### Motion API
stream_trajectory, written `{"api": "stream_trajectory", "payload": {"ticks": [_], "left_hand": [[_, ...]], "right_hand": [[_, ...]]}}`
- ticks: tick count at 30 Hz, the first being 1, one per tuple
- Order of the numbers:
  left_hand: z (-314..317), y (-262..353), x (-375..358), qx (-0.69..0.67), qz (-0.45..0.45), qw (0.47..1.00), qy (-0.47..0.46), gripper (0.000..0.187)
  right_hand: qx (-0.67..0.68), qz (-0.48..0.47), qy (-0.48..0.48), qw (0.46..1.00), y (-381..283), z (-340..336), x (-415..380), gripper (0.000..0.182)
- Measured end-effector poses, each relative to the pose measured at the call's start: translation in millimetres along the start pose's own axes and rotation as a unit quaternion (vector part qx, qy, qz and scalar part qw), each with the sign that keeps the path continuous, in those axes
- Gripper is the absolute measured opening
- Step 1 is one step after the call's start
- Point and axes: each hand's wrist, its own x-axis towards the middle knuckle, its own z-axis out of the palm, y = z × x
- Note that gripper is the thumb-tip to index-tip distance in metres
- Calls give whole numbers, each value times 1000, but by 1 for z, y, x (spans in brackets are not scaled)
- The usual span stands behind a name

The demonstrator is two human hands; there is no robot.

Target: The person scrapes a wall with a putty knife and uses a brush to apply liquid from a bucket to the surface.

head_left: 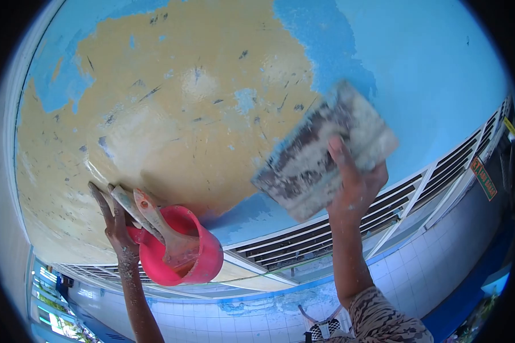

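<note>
My right hand point(357, 186) is closed on a flat rectangular plastering float point(309, 157). The float is caked with pale and dark residue, slightly blurred, and lies over the wall surface; whether it touches is hard to tell. My left hand point(120, 231) is closed round the handle of a pink plastic dipper point(211, 251), with some fingers stretched up along the wall. Inside the dipper stands a paintbrush point(180, 246) with a worn handle. A flat pale tool point(133, 211) leans beside the brush, near my left fingers. The dipper's contents are mostly hidden.
The wall has a scraped, shiny tan patch point(171, 108) with dark marks, bordered by blue paint point(423, 74). Louvred vents point(303, 243) run below, above white tiles point(406, 268). An orange and green sign point(484, 178) is at the right.
</note>
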Motion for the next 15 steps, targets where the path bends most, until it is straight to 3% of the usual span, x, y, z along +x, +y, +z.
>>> {"api": "stream_trajectory", "payload": {"ticks": [1, 2, 4, 7, 9, 11, 12, 14, 15], "left_hand": [[-2, -1, -1, -5, -26, 1000, -9, 85], [-3, 0, 1, -3, -27, 1000, -6, 85], [-2, 4, 4, -3, 23, 1000, 11, 83], [-3, 5, 1, -43, -16, 999, -8, 82], [-1, -3, -5, -54, -34, 998, -12, 82], [3, -15, -9, -220, -176, 959, -5, 80], [2, -10, -7, -220, -175, 960, -8, 80], [0, 4, 2, -5, 4, 1000, 12, 77], [0, 4, 2, -6, 6, 1000, 9, 77]], "right_hand": [[177, 131, 31, 975, -22, 11, 20, 41], [346, 252, 58, 902, -35, 17, 32, 42], [347, 263, 58, 898, -31, 15, 29, 46], [288, 340, 83, 891, -13, -12, 2, 52], [279, 340, 80, 894, 16, -39, -29, 53], [273, 339, 76, 897, 26, -44, -34, 54], [260, 352, 88, 895, 26, -44, -36, 55], [245, 366, 104, 892, 21, -41, -32, 57], [258, 362, 86, 892, 11, -35, -21, 59]]}}
